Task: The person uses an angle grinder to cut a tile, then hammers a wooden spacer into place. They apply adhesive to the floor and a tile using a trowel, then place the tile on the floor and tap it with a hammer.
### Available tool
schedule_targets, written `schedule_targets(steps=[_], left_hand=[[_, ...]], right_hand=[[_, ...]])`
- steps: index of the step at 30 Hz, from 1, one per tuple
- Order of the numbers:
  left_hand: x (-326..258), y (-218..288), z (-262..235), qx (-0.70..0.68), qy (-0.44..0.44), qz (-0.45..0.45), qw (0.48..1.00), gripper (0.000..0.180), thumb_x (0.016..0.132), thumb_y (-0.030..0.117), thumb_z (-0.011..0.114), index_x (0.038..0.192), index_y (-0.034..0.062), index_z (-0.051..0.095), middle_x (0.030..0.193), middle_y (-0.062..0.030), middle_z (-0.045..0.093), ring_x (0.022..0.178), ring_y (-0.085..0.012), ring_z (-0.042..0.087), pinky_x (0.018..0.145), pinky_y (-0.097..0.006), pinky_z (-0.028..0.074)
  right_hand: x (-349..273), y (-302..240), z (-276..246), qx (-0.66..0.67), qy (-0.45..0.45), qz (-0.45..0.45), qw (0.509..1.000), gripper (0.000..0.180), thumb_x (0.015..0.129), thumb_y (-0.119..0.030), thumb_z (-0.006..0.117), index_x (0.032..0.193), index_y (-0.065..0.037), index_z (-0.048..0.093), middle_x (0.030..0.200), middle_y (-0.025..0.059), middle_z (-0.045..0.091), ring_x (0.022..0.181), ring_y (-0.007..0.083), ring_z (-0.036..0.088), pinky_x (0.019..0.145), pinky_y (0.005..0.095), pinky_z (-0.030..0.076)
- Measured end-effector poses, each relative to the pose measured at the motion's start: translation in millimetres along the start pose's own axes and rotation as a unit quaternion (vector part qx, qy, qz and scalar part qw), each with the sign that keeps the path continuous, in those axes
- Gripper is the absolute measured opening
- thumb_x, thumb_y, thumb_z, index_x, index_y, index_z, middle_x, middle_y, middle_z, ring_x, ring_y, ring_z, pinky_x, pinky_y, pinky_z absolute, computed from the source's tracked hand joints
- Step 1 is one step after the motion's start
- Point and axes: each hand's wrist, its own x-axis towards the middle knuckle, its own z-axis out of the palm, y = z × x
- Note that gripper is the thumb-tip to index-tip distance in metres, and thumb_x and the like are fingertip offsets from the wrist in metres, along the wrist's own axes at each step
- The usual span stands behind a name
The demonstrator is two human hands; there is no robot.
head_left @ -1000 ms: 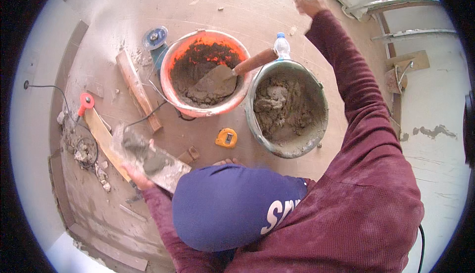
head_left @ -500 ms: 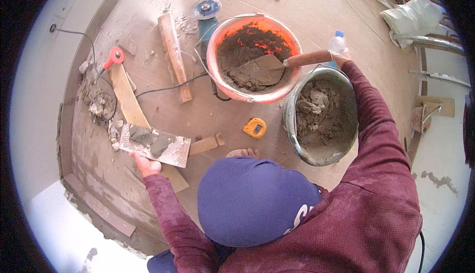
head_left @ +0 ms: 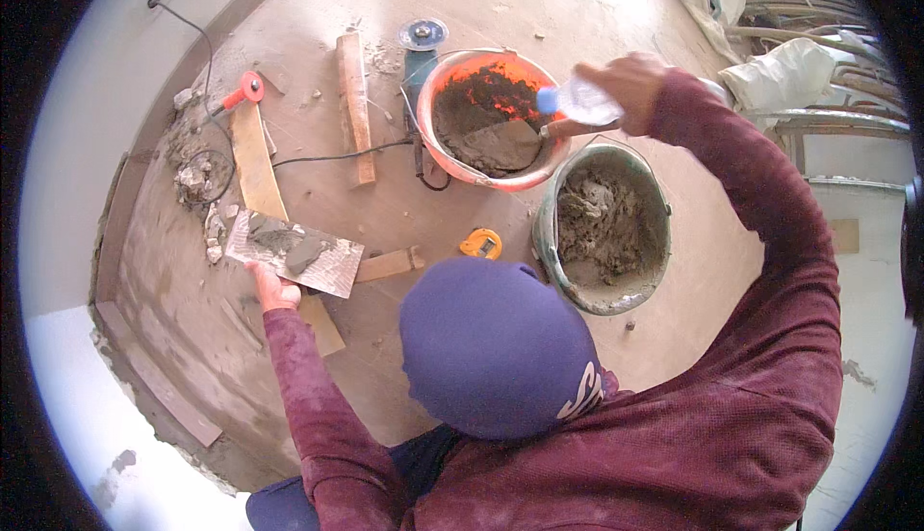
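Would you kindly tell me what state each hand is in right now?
Left hand: closed on the edge of a mortar-smeared tile.
Right hand: closed around a tipped bottle.

Buckets [head_left: 486, 180], tape measure [head_left: 480, 244] on floor [head_left: 712, 247]

1. Blur softens the right hand [head_left: 633, 88] and bottle [head_left: 589, 103].
2. I lose part of the trowel handle [head_left: 575, 129] behind them.
3. The tile [head_left: 332, 269] hides part of the left hand [head_left: 276, 292].
4. My view's edge cuts off the pipes [head_left: 804, 0].
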Motion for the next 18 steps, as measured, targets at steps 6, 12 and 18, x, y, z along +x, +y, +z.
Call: schedule_targets(steps=[6,12,18], left_hand=[[-12,4,-15,-0.023,-0.010,0.014,1.000,0.077,0.096,0.066,0.025,0.146,0.0083,0.030,0.146,-0.0105,0.039,0.130,-0.0280,0.043,0.110,-0.045,0.033],[-11,5,-35,-0.037,-0.019,0.018,0.999,0.074,0.098,0.061,0.028,0.145,0.0044,0.031,0.146,-0.0111,0.039,0.131,-0.0275,0.042,0.110,-0.044,0.032],[-9,-7,-22,-0.051,-0.020,-0.020,0.998,0.076,0.098,0.061,0.028,0.148,0.0040,0.024,0.151,-0.0115,0.033,0.135,-0.0281,0.038,0.112,-0.045,0.030]], right_hand=[[108,-84,31,-0.172,-0.136,-0.055,0.974,0.017,0.079,-0.021,0.065,0.087,-0.009,0.074,0.083,0.0141,0.070,0.077,0.0237,0.070,0.064,0.0410,0.056],[128,-90,52,-0.319,-0.027,-0.157,0.934,0.018,0.073,-0.016,0.069,0.088,-0.008,0.074,0.086,0.0106,0.071,0.078,0.0225,0.070,0.062,0.0414,0.055],[127,-125,10,-0.280,-0.178,-0.064,0.941,0.024,0.080,-0.023,0.067,0.099,-0.011,0.075,0.097,0.0076,0.072,0.091,0.0295,0.069,0.066,0.0471,0.056]])
